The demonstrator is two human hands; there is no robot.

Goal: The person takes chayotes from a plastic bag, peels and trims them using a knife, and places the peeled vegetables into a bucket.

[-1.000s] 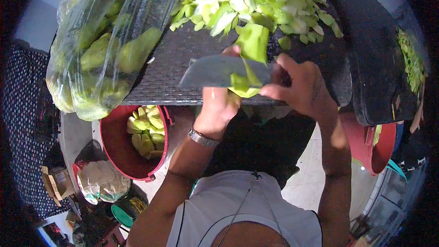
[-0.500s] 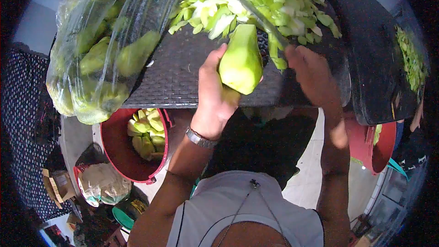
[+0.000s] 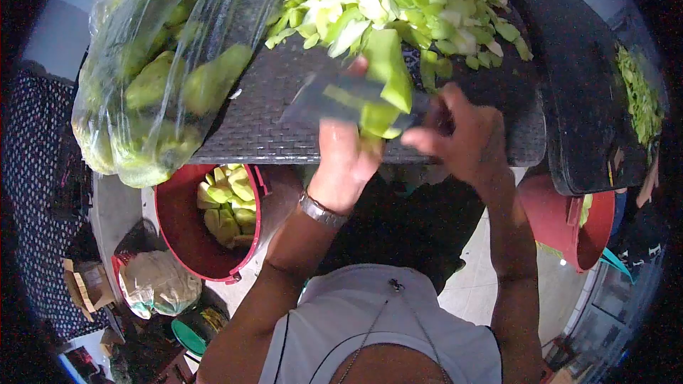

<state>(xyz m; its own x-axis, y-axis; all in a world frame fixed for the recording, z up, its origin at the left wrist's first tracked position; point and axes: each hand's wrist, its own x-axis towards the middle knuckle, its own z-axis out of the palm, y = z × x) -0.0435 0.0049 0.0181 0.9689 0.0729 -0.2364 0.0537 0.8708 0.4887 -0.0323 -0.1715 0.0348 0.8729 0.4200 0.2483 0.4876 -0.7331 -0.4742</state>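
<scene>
Left hand: your left hand (image 3: 345, 153) grips a pale green, skinned, tapering fruit (image 3: 383, 55) from below and the left, a fingertip showing beyond the blade; a silver metal wristwatch (image 3: 322, 211) circles that wrist.
Right hand: your right hand (image 3: 473, 131) is closed around the dark handle of a broad grey metal knife (image 3: 324, 103), thumb toward the fruit.
Blade: it points left and lies across the fruit, blurred, hiding its middle; you cannot tell exactly where the edge meets the flesh.
Fruit: you have it above the near edge of a dark brown woven tabletop (image 3: 270, 131), its far end near the peelings.
Peelings: a loose heap of pale green and whitish shavings (image 3: 398, 0) covers the far middle of that top.
Bag: a clear plastic bag (image 3: 213, 39) of whole green fruits lies at the far left, overhanging the near edge.
Buckets: below on your left, a round red plastic bucket (image 3: 171, 231) holds pale green pieces (image 3: 231, 203); on your right is another red plastic bucket (image 3: 558, 217).
Far right: green scraps (image 3: 637, 92) lie beyond a black surface (image 3: 569, 99).
</scene>
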